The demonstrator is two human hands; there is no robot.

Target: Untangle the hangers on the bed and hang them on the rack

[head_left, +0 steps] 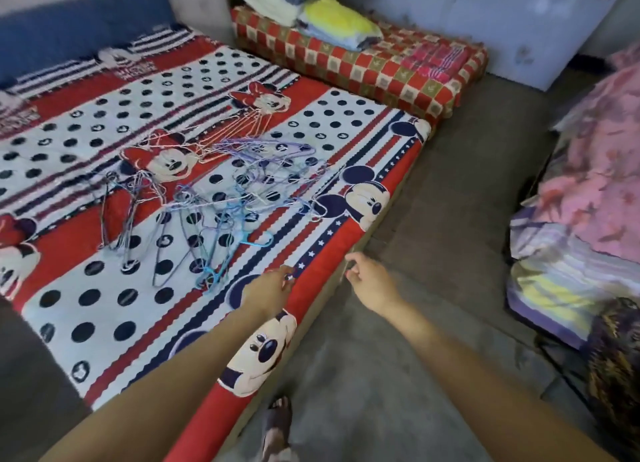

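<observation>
A bed (86,309) with a red, white and navy cartoon-print cover occupied the left of the scene. On it, toward its middle, lay the tangled wire hangers (221,198) (blue, purple, pink and white, interlocked in a loose heap), none of them in either hand. The left hand (272,285) was over the bed's near right edge, fingers loosely curled and holding nothing, just short of the nearest blue hanger. The right hand (367,276) was just right of that edge, above the grey floor (433,219), fingers likewise loosely curled and empty. Far right stood a heap of pink and purple bedding (588,191).
</observation>
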